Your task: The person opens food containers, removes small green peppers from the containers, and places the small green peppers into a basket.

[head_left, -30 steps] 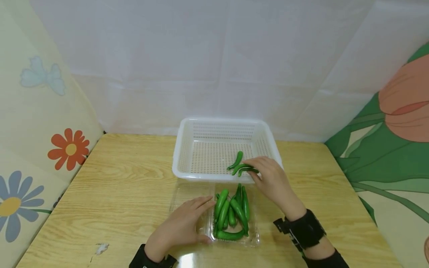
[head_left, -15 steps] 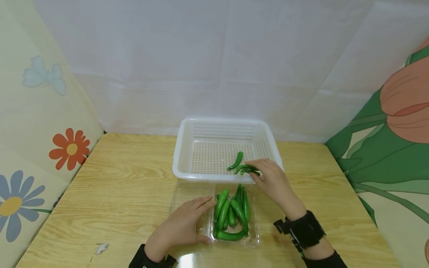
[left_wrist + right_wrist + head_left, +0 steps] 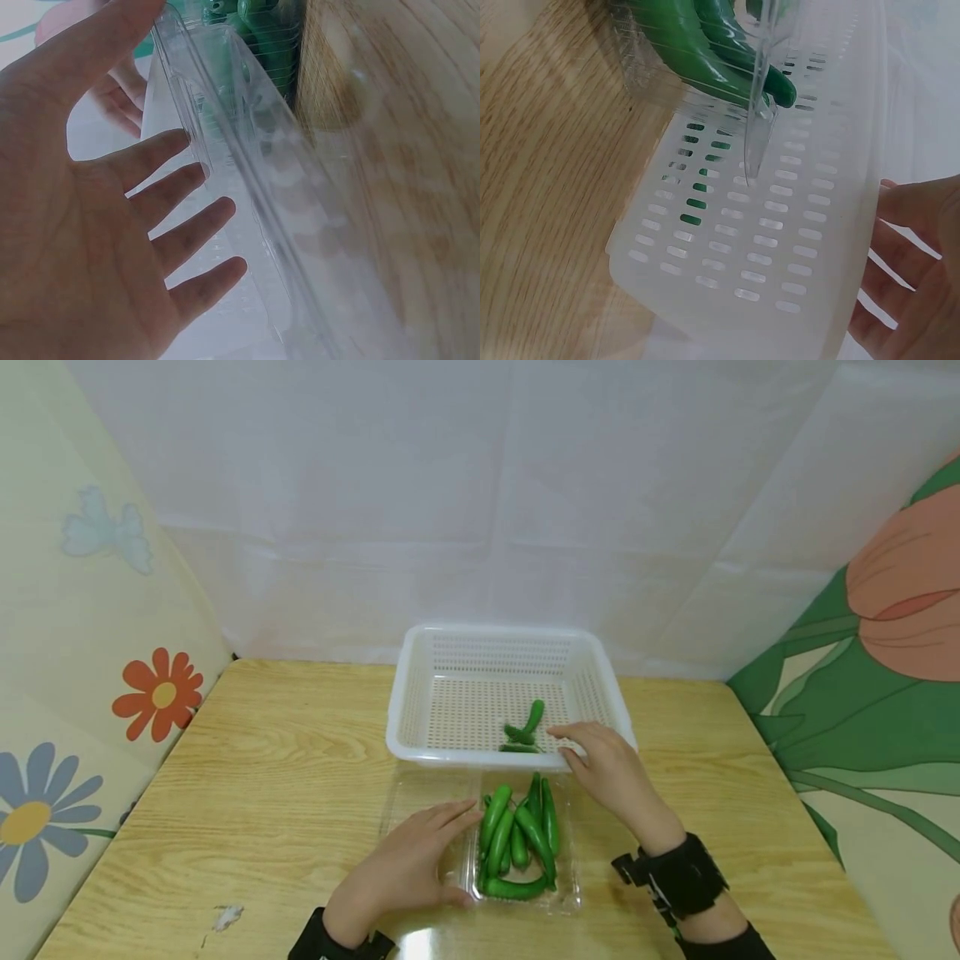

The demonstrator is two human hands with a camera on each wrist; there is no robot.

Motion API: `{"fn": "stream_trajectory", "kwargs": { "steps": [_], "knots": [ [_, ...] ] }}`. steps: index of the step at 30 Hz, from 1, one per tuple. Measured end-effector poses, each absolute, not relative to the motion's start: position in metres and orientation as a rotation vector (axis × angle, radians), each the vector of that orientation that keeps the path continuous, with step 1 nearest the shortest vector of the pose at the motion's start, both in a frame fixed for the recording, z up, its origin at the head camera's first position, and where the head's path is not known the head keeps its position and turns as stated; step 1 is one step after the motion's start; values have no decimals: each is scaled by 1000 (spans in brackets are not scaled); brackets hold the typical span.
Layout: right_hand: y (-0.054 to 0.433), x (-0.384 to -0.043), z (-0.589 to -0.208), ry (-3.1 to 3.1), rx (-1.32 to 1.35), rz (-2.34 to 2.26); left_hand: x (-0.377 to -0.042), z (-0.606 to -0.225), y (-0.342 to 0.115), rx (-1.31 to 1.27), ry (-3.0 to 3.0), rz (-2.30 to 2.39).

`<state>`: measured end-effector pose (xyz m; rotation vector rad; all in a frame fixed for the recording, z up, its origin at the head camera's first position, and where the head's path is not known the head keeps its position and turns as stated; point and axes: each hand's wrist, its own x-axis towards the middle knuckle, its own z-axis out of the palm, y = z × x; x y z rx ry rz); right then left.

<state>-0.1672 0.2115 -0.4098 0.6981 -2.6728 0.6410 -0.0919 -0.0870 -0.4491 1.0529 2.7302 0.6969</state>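
Over the near right rim of a white slotted basket point(image 3: 448, 755) hovers my right hand point(image 3: 611, 768), fingers parted with nothing between them. Inside the basket are a green chili pepper point(image 3: 535, 715) and others, blurred, just left of my fingertips. A hinged clear plastic box point(image 3: 567, 897) lies in front, several green peppers point(image 3: 534, 835) filling its right half. My left hand point(image 3: 408, 852) stays at the box's left side, fingers spread. In the left wrist view its thumb reaches the clear plastic edge point(image 3: 232, 139); the right wrist view has the right hand point(image 3: 919, 262) beside the basket's outer wall point(image 3: 780, 232).
The wooden table point(image 3: 292, 752) extends to both sides of the basket and box. White cloth point(image 3: 480, 510) hangs behind the basket. Flower-patterned panels point(image 3: 870, 760) stand left and right. A torn patch point(image 3: 228, 917) marks the tabletop at the front left.
The right hand has let go of the peppers it held, and they drop down and left into the basket. Its fingers have parted. The left hand holds still.
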Motion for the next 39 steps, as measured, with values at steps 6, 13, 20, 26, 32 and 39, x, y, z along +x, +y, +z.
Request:
{"fn": "stream_trajectory", "kwargs": {
  "steps": [6, 13, 20, 26, 32, 39],
  "knots": [
    [212, -167, -411, -2675, 691, 651, -92, -450, -87, 1049, 2726, 701],
    [212, -167, -412, -2655, 702, 658, -93, -451, -87, 1050, 2728, 705],
    [212, -166, -412, -2612, 724, 666, -94, -453, -88, 1053, 2724, 704],
    [210, -161, -412, -2506, 796, 664, -94, -453, -88, 1055, 2719, 712],
    [206, -154, -412, -2380, 917, 682, -93, -450, -87, 1046, 2719, 716],
    [200, -146, -412, -2261, 1041, 682, -94, -451, -86, 1042, 2717, 721]
  ]
}}
